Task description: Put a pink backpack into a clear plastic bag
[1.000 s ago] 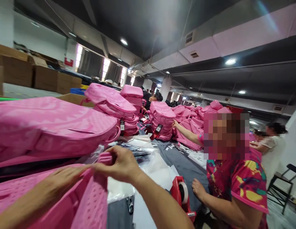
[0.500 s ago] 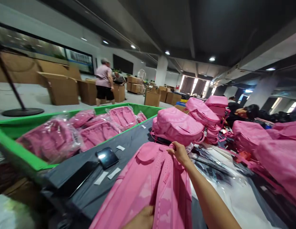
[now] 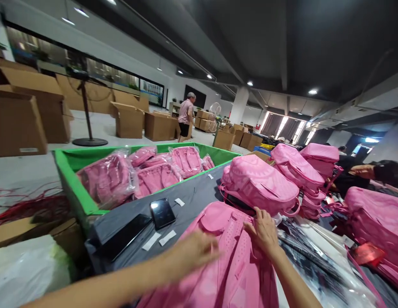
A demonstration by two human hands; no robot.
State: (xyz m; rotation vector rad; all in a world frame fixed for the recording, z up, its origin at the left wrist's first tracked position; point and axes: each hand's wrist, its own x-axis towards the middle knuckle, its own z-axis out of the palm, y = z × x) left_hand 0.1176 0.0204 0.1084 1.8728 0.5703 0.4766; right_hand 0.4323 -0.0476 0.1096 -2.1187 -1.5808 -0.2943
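A pink backpack point(image 3: 231, 248) lies in front of me on the dark table, its padded shoulder straps facing up. My right hand point(image 3: 265, 231) rests at its upper right edge with the fingers apart, close to a second, plump pink backpack point(image 3: 259, 182). Over the left side of the nearer backpack is my left hand point(image 3: 199, 252), blurred by motion; its fingers look loosely stretched and nothing shows in them. The lower end of the nearer backpack runs out of view.
A green-rimmed bin point(image 3: 90, 194) holds several plastic-wrapped pink backpacks. A phone point(image 3: 162, 213), a dark flat device point(image 3: 131, 235) and white slips point(image 3: 151, 241) lie on the table. Clear plastic bags point(image 3: 317, 252) and more backpacks point(image 3: 378, 218) are at right. Beyond the bin stands a person point(image 3: 186, 113).
My left hand has lifted from the lower part of the backpack and moved up. My right hand has loosened from its top edge and spread its fingers. The view has turned left.
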